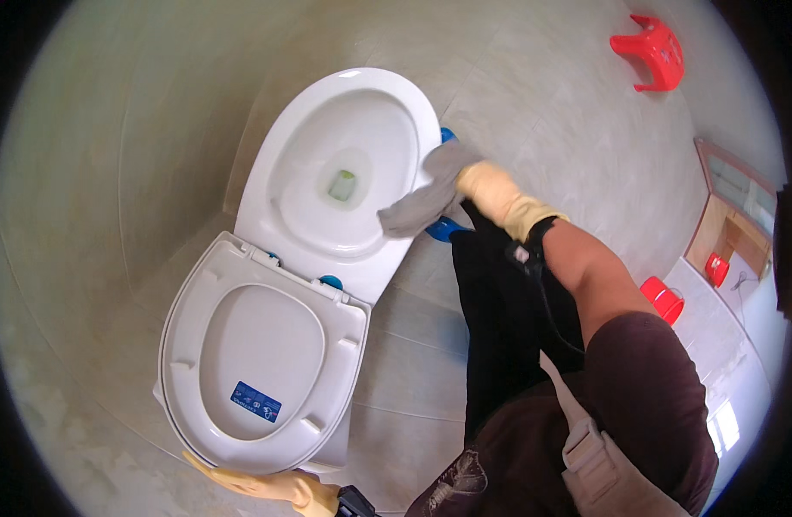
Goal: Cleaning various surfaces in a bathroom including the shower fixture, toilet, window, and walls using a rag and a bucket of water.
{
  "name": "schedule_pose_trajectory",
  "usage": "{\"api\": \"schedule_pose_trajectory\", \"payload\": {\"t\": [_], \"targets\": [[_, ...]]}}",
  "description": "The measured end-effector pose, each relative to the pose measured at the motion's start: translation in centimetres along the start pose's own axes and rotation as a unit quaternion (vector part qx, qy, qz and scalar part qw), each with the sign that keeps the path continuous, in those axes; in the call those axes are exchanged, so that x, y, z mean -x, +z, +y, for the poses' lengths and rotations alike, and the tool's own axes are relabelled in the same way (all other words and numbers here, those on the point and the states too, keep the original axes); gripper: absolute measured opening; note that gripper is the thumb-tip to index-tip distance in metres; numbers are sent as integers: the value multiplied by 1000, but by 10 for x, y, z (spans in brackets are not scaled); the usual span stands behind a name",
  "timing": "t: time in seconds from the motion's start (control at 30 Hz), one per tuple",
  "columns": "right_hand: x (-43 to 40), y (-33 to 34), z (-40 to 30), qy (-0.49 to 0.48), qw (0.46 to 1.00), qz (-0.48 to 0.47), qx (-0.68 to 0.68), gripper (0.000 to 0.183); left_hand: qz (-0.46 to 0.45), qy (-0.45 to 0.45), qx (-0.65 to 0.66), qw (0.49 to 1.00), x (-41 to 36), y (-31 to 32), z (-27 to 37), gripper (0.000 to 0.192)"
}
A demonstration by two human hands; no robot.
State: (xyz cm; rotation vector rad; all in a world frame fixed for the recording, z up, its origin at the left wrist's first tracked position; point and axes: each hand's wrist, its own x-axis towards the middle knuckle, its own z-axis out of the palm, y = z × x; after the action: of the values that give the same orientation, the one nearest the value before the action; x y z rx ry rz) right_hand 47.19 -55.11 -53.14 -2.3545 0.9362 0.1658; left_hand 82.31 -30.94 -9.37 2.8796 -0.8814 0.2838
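Note:
My right hand, in a cream rubber glove, holds a grey cloth. The cloth lies over the side rim of a white toilet bowl and hangs slightly inside it. Water with something greenish sits at the bottom of the bowl. The toilet seat and lid are raised together, and a blue printed sticker is on the lid. My left hand, gloved likewise, lies along the raised lid's top edge with its fingers extended; part of it is hidden behind that edge.
Tiled walls stand close beside the toilet. A red plastic stool is at the upper right. A red bucket stands at right, near a doorway. My blue footwear is beside the bowl.

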Motion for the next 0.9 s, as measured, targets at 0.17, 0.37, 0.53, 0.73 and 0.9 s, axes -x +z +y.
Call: {"api": "schedule_pose_trajectory", "payload": {"t": [0.17, 0.37, 0.53, 0.73, 0.9], "targets": [[-9, -1, 72, 435, 804, 225, -338, 22, 61, -20, 22, 998, 6, 2, -31, 67], [-81, -8, 53, 352, 634, 289, -625, 49, -14, -62, 212, 975, 4, 0, 15, 62], [-125, 33, -32, 322, 531, 349, -702, 31, -51, -83, 154, 983, 6, 8, 40, 66], [-32, 184, -160, 514, 462, 246, -679, 23, -115, -158, 61, 979, 35, 9, 53, 72], [-24, 202, -253, 560, 416, 93, -710, 24, -120, -202, -10, 972, 41, -9, 54, 78]]}}
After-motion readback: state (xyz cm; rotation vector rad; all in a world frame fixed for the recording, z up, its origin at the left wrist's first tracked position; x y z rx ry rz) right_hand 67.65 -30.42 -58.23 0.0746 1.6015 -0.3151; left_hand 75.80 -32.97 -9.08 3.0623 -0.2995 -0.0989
